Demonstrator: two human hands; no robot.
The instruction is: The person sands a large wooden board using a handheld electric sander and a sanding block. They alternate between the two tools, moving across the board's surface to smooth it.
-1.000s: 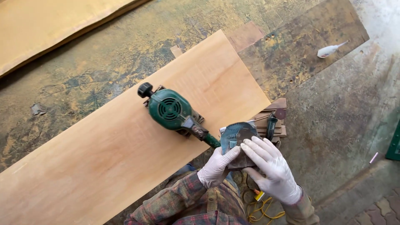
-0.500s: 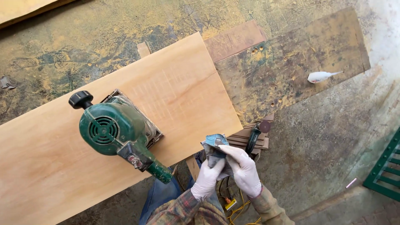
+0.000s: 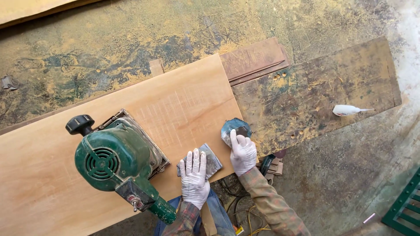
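Observation:
My left hand [image 3: 194, 178], in a white glove, lies flat with fingers spread on a grey sheet of sandpaper [image 3: 211, 160] on the long pale wooden board [image 3: 52, 148]. My right hand [image 3: 242, 151], also gloved, grips a folded blue-grey piece of sandpaper [image 3: 235, 127] at the board's right end. A green electric sander [image 3: 114, 159] with a black knob rests on the board just left of my left hand.
A dusty, stained workbench [image 3: 306, 96] extends right of the board, with reddish wooden strips [image 3: 253, 59] behind. A white glue bottle [image 3: 345, 110] lies far right. Cables [image 3: 245, 218] hang below the bench; a green metal grate [image 3: 404, 203] stands at bottom right.
Both hands held one piece of sandpaper together off the board's edge; they have separated and moved up onto the board, each on its own piece. The view has shifted closer.

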